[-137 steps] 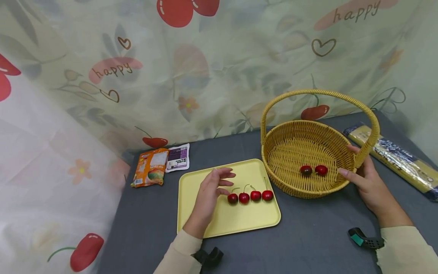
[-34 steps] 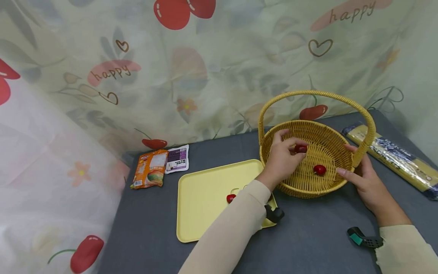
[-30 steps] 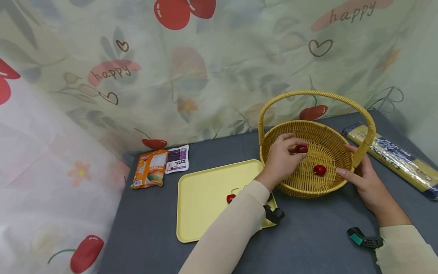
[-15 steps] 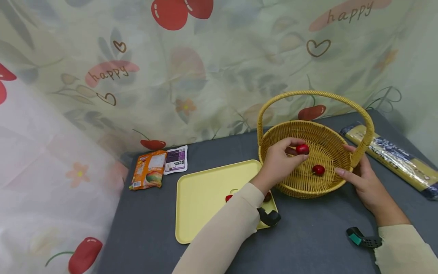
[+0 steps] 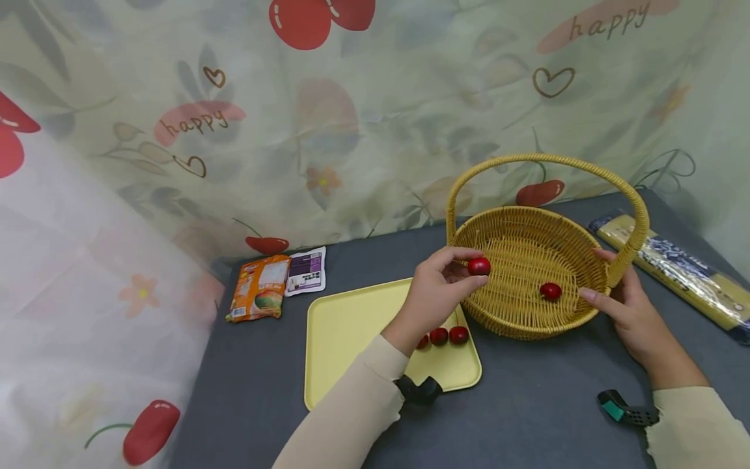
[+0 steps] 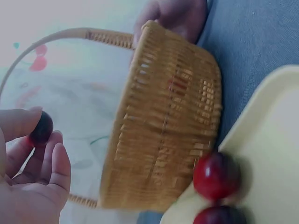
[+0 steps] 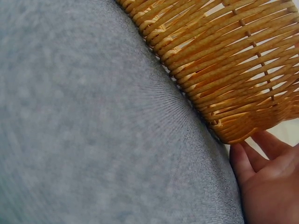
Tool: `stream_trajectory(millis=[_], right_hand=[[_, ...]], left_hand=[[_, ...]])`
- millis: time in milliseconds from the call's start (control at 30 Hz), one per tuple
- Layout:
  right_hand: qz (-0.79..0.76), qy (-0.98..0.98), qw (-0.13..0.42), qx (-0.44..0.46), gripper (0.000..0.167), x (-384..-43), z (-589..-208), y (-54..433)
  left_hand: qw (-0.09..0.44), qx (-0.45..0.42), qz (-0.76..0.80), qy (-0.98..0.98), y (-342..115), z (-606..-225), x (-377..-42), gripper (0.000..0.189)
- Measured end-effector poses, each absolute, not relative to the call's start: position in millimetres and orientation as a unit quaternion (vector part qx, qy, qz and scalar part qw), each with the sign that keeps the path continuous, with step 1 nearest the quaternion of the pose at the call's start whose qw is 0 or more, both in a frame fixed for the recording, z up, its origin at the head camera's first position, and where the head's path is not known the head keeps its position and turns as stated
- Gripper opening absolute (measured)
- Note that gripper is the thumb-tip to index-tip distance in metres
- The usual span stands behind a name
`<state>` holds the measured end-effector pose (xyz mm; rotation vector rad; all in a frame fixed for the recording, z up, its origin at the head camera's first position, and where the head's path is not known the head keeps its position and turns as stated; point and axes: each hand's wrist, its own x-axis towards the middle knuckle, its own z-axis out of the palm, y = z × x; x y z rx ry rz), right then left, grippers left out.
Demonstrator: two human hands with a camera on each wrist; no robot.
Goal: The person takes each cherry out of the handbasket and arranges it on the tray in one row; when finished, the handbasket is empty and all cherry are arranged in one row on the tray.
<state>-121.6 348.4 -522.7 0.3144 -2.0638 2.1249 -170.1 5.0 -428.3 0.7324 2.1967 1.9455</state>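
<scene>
My left hand (image 5: pixel 433 290) pinches a dark red cherry (image 5: pixel 479 266) between thumb and fingertips, near the left rim of the wicker basket (image 5: pixel 527 331). In the left wrist view the same cherry (image 6: pixel 42 128) shows at the fingertips, apart from the basket's side. One other cherry (image 5: pixel 550 291) lies on the basket floor. With the thumb inside the rim and the fingers outside, my right hand (image 5: pixel 635 319) holds the basket's right side. Below my left hand, a yellow tray (image 5: pixel 340 326) carries a row of cherries (image 5: pixel 459 335), partly hidden by that hand and wrist.
An orange packet (image 5: pixel 258 290) and a white-and-purple packet (image 5: pixel 306 272) lie at the back left. A long gold-and-blue package (image 5: pixel 685 273) lies right of the basket. Behind the grey-covered table (image 5: pixel 527 404) hangs a printed curtain (image 5: pixel 387 130).
Of two cherries in the basket earlier, one has been picked up by my left hand, lifted and carried left toward the tray. My right hand has stayed on the basket.
</scene>
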Motion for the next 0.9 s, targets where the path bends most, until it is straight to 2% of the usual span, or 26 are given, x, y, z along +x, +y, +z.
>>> stream_trajectory(millis=[500,900], right_hand=[[0.718,-0.683,0.082,0.106,0.073,-120.4,-522.7,348.0],[0.72,-0.681,0.082,0.106,0.073,-120.4,-520.1,346.8]], left_hand=[[0.029,0.213,0.63,0.746,-60.7,-431.2,-149.4,0.033],[0.021,0.159,0.636,0.754,-100.1,-449.4,-138.5,0.032]])
